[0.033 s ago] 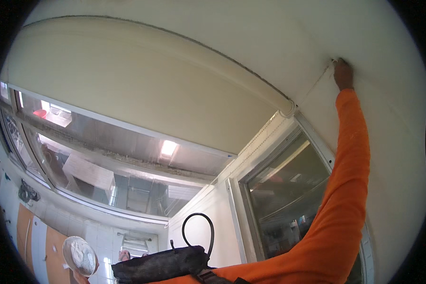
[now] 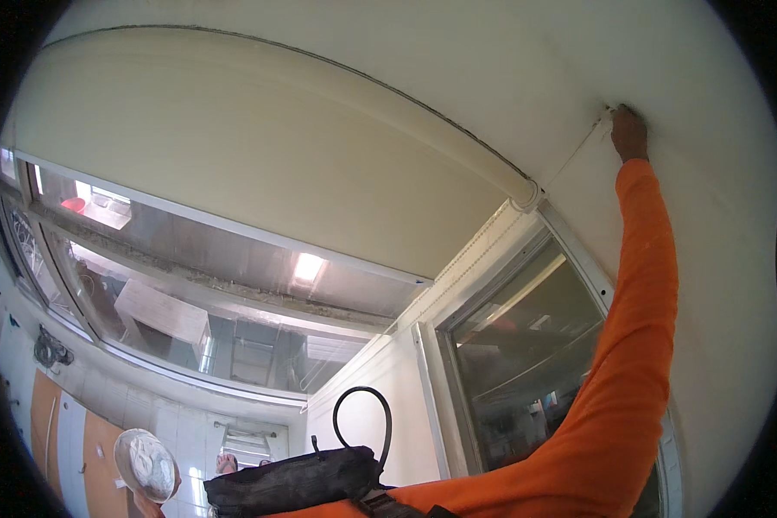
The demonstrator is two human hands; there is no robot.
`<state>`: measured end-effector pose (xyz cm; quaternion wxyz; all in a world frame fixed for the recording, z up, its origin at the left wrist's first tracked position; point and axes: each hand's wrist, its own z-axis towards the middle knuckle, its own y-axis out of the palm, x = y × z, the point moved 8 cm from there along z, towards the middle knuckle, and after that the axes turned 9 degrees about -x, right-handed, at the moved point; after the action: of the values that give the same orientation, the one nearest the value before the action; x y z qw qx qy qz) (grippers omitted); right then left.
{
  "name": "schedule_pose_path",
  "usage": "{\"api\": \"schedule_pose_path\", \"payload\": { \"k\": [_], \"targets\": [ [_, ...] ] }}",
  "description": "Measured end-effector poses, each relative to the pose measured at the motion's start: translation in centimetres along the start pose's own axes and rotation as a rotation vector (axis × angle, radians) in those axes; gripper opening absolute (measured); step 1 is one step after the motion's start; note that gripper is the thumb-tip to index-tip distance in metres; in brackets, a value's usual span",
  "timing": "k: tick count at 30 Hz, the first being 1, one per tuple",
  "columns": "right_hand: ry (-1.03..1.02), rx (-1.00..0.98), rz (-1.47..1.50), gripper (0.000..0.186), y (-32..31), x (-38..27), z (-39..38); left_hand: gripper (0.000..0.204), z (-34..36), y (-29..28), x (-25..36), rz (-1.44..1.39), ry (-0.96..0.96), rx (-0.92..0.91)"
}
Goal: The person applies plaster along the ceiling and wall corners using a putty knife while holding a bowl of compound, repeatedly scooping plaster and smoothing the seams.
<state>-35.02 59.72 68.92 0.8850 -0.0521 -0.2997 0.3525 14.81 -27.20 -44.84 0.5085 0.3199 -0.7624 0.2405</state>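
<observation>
At the upper right, my right hand [image 2: 629, 131] is raised on an orange-sleeved arm against the white ceiling and wall corner, fingers closed over a darkened spot with a crack [image 2: 578, 147] running from it; what they hold, if anything, is too small to make out. Low at the left, my left hand [image 2: 151, 505] grips a shallow bowl [image 2: 129, 466] of white paste or powder, its fingers partly hidden beneath it. A black bag [image 2: 285, 483] with a looped handle lies across my body at the bottom.
A cream roller blind [image 2: 250, 147] with a bead chain hangs over a long window [image 2: 250, 345]. A glass pane in a metal frame [image 2: 518, 337] stands below my raised arm. Beige and white cabinet fronts [image 2: 95, 445], coiled cables [image 2: 53, 347] and a tiled surface [image 2: 177, 406] are at lower left.
My right hand and forearm have shifted very slightly to the right along the corner. The bowl in my left hand has hardly moved.
</observation>
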Motion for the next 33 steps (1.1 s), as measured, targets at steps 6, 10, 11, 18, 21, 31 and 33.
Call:
{"api": "schedule_pose_path", "payload": {
  "k": [6, 10, 11, 18, 21, 31, 33],
  "targets": [
    [-0.057, -0.253, -0.194, 0.04, 1.5, -5.1, -0.8, 0.055, -2.6, -3.0, -0.4, -0.001, -0.003, 0.07],
    [-0.225, 0.415, -0.17, 0.015, 0.5, -3.4, -1.5, 0.055, -2.9, -2.9, -1.3, -0.032, 0.011, 0.101],
    [-0.335, 0.527, -0.264, 0.014, 0.2, -4.4, -2.0, 0.055, -3.5, -3.1, -1.7, -0.04, 0.012, 0.119],
    [0.073, -0.241, -0.205, 0.045, 8.2, -3.2, 1.2, 0.052, -5.3, -4.3, -2.7, -0.107, 0.008, 0.186],
    [0.063, -0.194, -0.372, 0.046, 8.3, -4.0, 2.2, 0.051, -5.7, -4.1, -2.0, 0.025, 0.056, 0.096],
    [-0.042, -0.17, 0.787, 0.04, 5.5, -9.1, 0.1, 0.035, -8.9, -3.7, 0.5, 0.51, 0.341, 0.181],
    [0.054, -0.06, 0.484, 0.036, 2.6, -4.3, 1.6, 0.043, -7.2, -2.7, -1.9, 0.172, 0.068, 0.039]
  ]
}}
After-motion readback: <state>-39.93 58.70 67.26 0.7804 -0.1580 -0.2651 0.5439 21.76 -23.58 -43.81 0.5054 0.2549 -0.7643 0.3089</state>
